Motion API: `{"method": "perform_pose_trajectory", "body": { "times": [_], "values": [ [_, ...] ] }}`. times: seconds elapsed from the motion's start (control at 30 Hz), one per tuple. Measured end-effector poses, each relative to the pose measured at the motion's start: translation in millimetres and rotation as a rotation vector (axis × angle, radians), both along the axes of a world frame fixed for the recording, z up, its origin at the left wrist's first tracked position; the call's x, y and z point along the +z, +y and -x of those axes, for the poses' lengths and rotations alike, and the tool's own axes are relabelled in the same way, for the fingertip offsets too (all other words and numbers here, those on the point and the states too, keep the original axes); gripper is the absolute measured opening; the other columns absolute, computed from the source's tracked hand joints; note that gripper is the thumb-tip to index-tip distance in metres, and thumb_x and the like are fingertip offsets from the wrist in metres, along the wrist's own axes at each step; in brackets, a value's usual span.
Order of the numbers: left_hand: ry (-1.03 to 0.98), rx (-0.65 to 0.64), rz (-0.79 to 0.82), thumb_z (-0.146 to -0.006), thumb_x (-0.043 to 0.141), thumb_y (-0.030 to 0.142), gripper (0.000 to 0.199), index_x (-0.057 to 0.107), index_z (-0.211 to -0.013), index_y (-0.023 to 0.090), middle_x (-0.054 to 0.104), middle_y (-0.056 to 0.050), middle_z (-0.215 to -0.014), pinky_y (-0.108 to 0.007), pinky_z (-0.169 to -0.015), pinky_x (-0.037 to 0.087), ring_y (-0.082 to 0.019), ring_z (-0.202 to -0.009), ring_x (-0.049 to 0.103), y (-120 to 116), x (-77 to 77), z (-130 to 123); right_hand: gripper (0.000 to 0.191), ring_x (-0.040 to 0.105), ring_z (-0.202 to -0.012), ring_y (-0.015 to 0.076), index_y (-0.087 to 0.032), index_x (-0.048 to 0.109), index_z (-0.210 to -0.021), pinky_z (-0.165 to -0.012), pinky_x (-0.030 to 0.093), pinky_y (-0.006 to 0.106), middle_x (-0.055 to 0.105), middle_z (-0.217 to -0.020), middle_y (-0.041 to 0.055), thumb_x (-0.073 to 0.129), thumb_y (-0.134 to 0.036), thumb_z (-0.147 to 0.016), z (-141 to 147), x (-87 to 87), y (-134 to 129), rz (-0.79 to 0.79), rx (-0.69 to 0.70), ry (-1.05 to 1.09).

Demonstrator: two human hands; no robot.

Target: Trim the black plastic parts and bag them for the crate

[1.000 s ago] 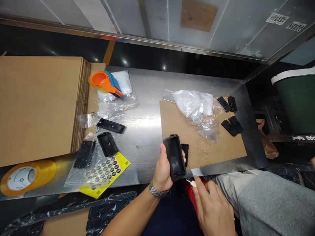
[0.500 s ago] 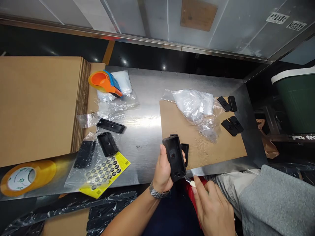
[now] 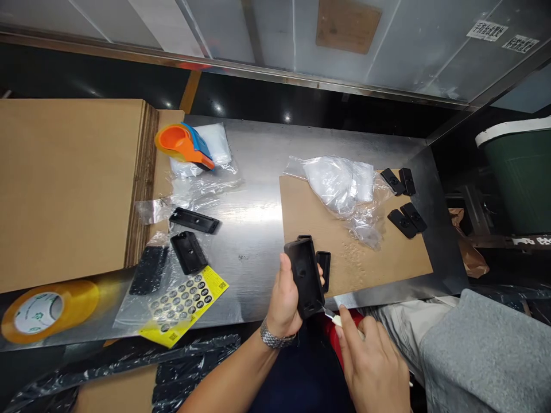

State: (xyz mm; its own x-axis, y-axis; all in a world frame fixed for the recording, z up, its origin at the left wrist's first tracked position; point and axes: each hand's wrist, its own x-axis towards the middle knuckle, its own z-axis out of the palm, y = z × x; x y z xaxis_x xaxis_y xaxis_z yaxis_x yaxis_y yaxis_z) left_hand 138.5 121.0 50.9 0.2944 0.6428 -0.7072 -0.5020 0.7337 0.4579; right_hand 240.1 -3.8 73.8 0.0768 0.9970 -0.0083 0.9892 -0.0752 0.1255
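My left hand (image 3: pixel 284 301), with a metal watch strap at its wrist, is closed round a black rectangular plastic housing (image 3: pixel 302 272). The hollow side of the housing faces up, showing a small round boss inside. In my right hand (image 3: pixel 372 355) is a small knife (image 3: pixel 337 320) with a pale handle and a thin metal blade. Its tip meets the lower right corner of the housing. Just behind the held piece, another black housing (image 3: pixel 326 269) lies on the cardboard sheet (image 3: pixel 297 201), and a further black piece is mostly hidden.
Several black parts (image 3: pixel 407 219) lie at the right. Clear plastic bags (image 3: pixel 331 183) rest on the cardboard. Leftward are more housings (image 3: pixel 188 252), a yellow sticker sheet (image 3: pixel 193 304), an orange tape dispenser (image 3: pixel 185 146), a tape roll (image 3: pixel 81 304) and stacked cardboard (image 3: pixel 69 189). A grey-clothed person (image 3: pixel 486 350) is close at right.
The knife tip has shifted slightly up and left, onto the inner side of the housing's lower right corner. My left hand and the housing stay almost still.
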Motion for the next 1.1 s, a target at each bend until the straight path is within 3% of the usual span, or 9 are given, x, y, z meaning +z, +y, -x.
{"method": "perform_pose_trajectory", "body": {
  "times": [0.2,0.47,0.63,0.8,0.93,1.0,1.1],
  "values": [
    [0.025,-0.016,0.010,-0.073,0.039,0.064,0.059,0.058,-0.096,0.013,0.061,-0.005,-0.068,-0.023,-0.046,0.046,-0.013,-0.054,0.055,3.1,-1.7,0.7,0.031,0.043,-0.061,0.0143,-0.024,0.057,-0.109,-0.057,0.027,0.027,0.047,-0.066,0.0029,0.035,-0.034,-0.088,-2.6,2.2,5.8,0.011,0.024,0.032],
    [-0.028,-0.141,0.158,-0.073,0.038,0.063,0.058,0.058,-0.091,0.012,0.060,-0.005,-0.065,-0.024,-0.045,0.047,-0.012,-0.050,0.055,10.0,-9.3,2.3,0.034,0.040,-0.061,0.0157,-0.025,0.059,-0.106,-0.058,0.025,0.030,0.045,-0.063,0.0033,0.029,-0.027,-0.090,-8.8,12.4,20.9,0.008,0.087,0.033],
    [-0.087,-0.156,0.191,-0.076,0.038,0.060,0.055,0.058,-0.093,0.012,0.059,-0.005,-0.066,-0.022,-0.045,0.046,-0.012,-0.050,0.054,11.6,-15.2,2.7,0.030,0.039,-0.059,0.0151,-0.024,0.056,-0.111,-0.057,0.025,0.029,0.044,-0.062,0.0022,0.037,-0.028,-0.088,-16.9,13.2,23.1,-0.056,0.114,0.080],
    [-0.197,-0.073,0.199,-0.079,0.035,0.057,0.052,0.056,-0.101,0.015,0.057,-0.004,-0.065,-0.021,-0.046,0.043,-0.011,-0.051,0.053,10.7,-15.8,1.4,0.031,0.046,-0.062,0.0146,-0.019,0.052,-0.114,-0.059,0.033,0.026,0.050,-0.068,0.0034,0.038,-0.029,-0.088,-20.5,7.7,19.1,-0.074,0.015,0.344],
    [-0.291,0.046,0.087,-0.080,0.030,0.058,0.055,0.052,-0.108,0.017,0.057,-0.004,-0.067,-0.024,-0.053,0.045,-0.012,-0.055,0.054,6.8,-14.0,-1.8,0.027,0.053,-0.061,0.0134,-0.019,0.055,-0.096,-0.054,0.034,0.022,0.057,-0.070,0.0028,0.030,-0.025,-0.091,-13.0,0.8,11.9,0.013,-0.087,0.635],
    [-0.265,0.094,0.041,-0.079,0.029,0.059,0.056,0.050,-0.111,0.018,0.056,-0.003,-0.067,-0.024,-0.053,0.044,-0.013,-0.056,0.054,4.5,-12.8,-3.6,0.026,0.054,-0.055,0.0125,-0.020,0.054,-0.086,-0.050,0.031,0.022,0.057,-0.064,0.0002,0.029,-0.025,-0.091,-6.2,-2.3,8.3,0.052,-0.118,0.663],
    [-0.227,0.152,-0.014,-0.079,0.029,0.060,0.057,0.050,-0.111,0.018,0.057,-0.004,-0.068,-0.023,-0.052,0.043,-0.014,-0.058,0.054,1.7,-10.7,-6.0,0.030,0.052,-0.046,0.0125,-0.021,0.050,-0.074,-0.046,0.025,0.024,0.054,-0.054,-0.0028,0.028,-0.028,-0.091,3.9,-4.9,5.7,0.081,-0.152,0.540]
  ]
}}
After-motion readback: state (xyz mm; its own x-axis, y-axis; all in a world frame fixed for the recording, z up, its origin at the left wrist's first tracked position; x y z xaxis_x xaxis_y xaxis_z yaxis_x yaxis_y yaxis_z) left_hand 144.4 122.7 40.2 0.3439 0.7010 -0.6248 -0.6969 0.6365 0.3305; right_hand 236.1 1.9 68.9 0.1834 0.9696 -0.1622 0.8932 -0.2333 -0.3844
